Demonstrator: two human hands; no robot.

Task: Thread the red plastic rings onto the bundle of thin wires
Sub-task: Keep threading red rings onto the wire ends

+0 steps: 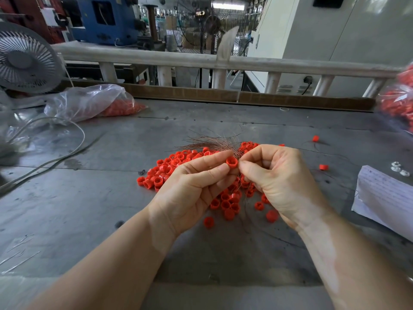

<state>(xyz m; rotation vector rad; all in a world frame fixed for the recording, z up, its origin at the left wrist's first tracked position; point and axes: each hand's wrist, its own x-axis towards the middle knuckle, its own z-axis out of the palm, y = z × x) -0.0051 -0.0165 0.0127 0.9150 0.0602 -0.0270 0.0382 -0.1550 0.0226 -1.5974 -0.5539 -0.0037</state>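
My left hand (196, 186) pinches one red plastic ring (231, 162) between thumb and forefinger, its opening turned toward my right hand. My right hand (279, 177) pinches the bundle of thin coppery wires (214, 143) right beside that ring; the loose wire ends fan out up and to the left behind both hands. Whether the wire tips are inside the ring I cannot tell. A pile of loose red rings (169, 166) lies on the grey table (89, 198) under and behind my hands.
A clear plastic bag with red rings (93, 104) lies at the back left beside a grey fan (24, 59) and a cable (67, 153). Another bag of rings (400, 104) sits at the right edge. White papers (386, 195) and stray rings (323, 167) lie right.
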